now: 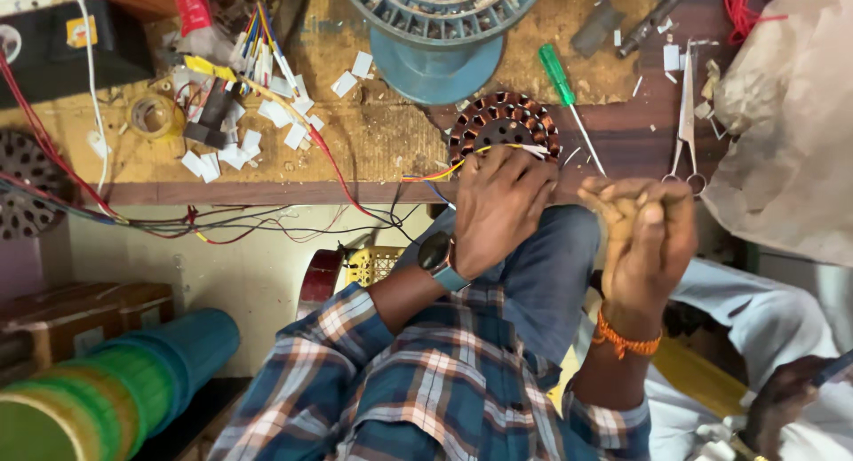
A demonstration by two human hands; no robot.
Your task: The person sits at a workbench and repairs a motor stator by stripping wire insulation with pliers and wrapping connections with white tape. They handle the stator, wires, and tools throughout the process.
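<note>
Cluttered wooden table [373, 150] carried a round copper-wound motor stator [504, 123]. Left hand [499, 208] pressed on it, fingers curled over coloured wires [435, 172]; right hand [644, 234] closed, contents hidden. Threading leads seemingly underway, needing steady tension.

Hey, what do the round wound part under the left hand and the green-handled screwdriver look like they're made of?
Wound part: dark metal core, seemingly steel, with shiny reddish coils that look like copper wire. Screwdriver: glossy translucent green handle, probably plastic, and a thin bright metal shaft. The left hand rests on the part.
</note>
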